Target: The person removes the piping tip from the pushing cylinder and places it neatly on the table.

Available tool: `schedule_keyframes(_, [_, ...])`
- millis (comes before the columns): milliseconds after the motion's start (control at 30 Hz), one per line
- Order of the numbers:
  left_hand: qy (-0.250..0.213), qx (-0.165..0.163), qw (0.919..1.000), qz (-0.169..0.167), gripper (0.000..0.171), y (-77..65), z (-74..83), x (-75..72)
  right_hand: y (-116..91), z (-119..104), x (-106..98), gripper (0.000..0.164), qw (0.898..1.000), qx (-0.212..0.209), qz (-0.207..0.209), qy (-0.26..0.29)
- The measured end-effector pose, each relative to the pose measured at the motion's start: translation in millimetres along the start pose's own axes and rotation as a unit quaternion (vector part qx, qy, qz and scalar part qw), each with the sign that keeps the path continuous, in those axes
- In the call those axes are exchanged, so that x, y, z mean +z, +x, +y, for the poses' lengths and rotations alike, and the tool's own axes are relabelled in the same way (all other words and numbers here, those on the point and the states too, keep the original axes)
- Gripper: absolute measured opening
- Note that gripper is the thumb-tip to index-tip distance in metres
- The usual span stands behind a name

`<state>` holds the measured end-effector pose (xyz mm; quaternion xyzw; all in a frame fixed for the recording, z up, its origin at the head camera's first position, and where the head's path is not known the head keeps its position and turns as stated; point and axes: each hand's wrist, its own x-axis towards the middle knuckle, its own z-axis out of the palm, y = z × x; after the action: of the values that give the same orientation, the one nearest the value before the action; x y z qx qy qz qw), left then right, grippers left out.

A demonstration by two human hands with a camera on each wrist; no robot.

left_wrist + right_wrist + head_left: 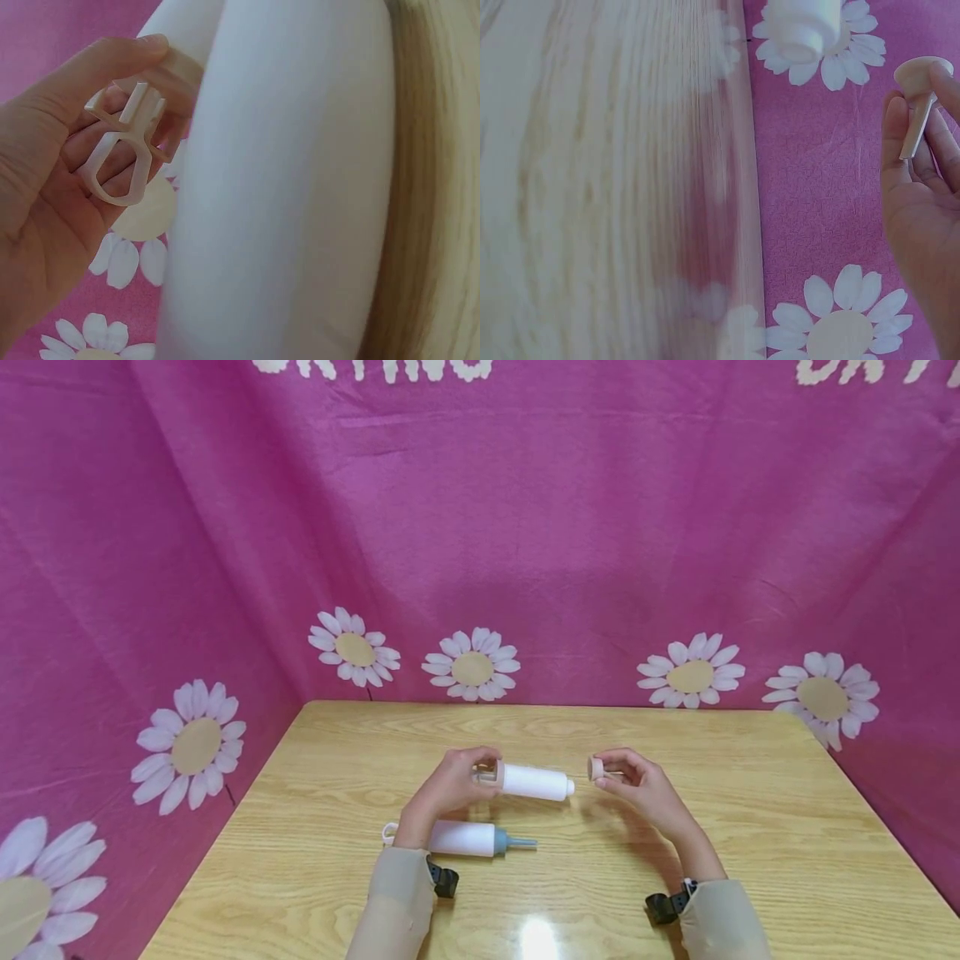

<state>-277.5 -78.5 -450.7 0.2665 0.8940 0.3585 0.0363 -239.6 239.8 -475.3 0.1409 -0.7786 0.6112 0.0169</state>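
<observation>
My left hand (452, 781) grips the beige collar end of a white syringe (535, 782), held above the table with its short tip toward the right. In the left wrist view, the beige plunger handle (120, 176) with its ring sticks out over the palm. Thumb and fingers of my right hand (641, 787) pinch a beige nozzle cap (596, 768), apart from the syringe tip. Its wide round end faces the syringe, and its spout (917, 133) points back along the fingers. A second white syringe (461, 838) with a blue-grey nozzle (517, 842) lies below my left hand, partly hidden by the wrist.
Everything is above or on a light wooden table (750, 827). A pink curtain (562, 527) with white daisies hangs behind and along the sides. Dark wrist cameras (444, 882) are strapped to both forearms.
</observation>
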Motion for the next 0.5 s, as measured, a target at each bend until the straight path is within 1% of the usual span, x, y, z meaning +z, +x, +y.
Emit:
schedule_keyframes(100, [0.013, 0.006, 0.9999, -0.003, 0.044, -0.1, -1.3, 1.5, -0.2, 0.3, 0.1, 0.044, 1.000, -0.001, -0.003, -0.001])
schedule_keyframes(267, [0.017, 0.013, 0.9997, -0.009, 0.039, 0.7, -4.2, 3.7, -0.8, 1.2, 0.2, 0.044, 1.000, 0.001, -0.002, -0.001])
schedule_keyframes(367, [0.019, 0.011, 0.9997, -0.012, 0.038, 1.5, -5.4, 4.7, -1.3, 0.9, 0.5, 0.045, 1.000, 0.003, -0.001, 0.001])
schedule_keyframes(500, [0.025, 0.003, 0.9996, -0.013, 0.040, 2.5, -5.6, 5.8, -2.3, 0.6, 0.8, 0.045, 1.000, 0.002, -0.005, 0.004])
